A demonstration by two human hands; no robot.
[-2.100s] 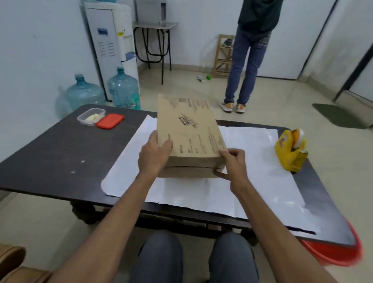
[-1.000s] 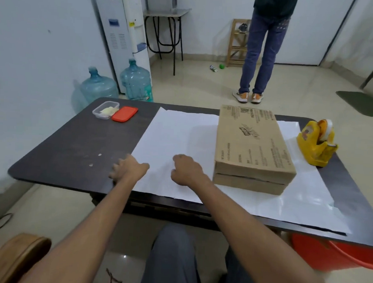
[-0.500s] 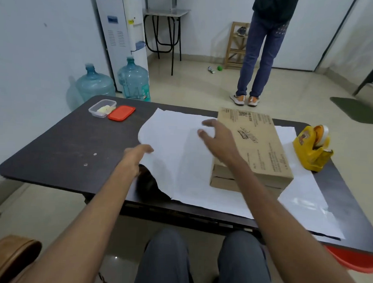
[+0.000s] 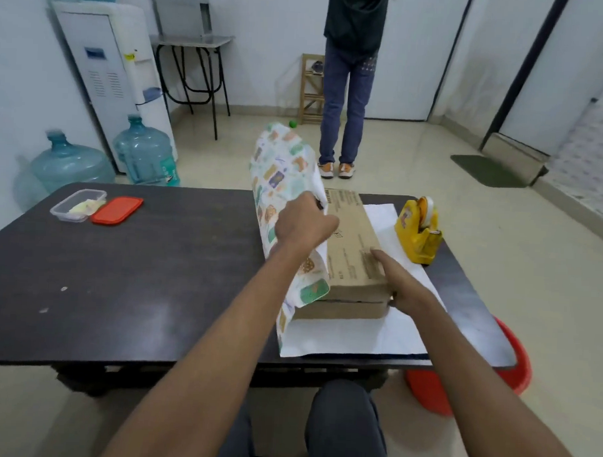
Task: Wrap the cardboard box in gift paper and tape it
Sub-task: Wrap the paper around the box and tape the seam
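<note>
A flat brown cardboard box (image 4: 354,244) lies on the white underside of the gift paper (image 4: 343,337) on the right half of the dark table. My left hand (image 4: 302,225) grips the paper's left flap (image 4: 278,172) and holds it raised against the box's left side, so its colourful printed face shows. My right hand (image 4: 399,284) holds the box's near right corner, fingers on the lid and thumb at the front face. A yellow tape dispenser (image 4: 418,231) stands on the table just right of the box.
The dark table (image 4: 135,273) carries a clear plastic tub (image 4: 76,205) and its red lid (image 4: 117,210) at the far left. A red bucket (image 4: 515,362) sits under the right end. A person (image 4: 348,75) stands beyond the table; water bottles (image 4: 146,156) stand left.
The paper's left flap, flat on the table before, has been lifted up and over toward the box by my left hand. My right hand moved from the box's top to its near right corner.
</note>
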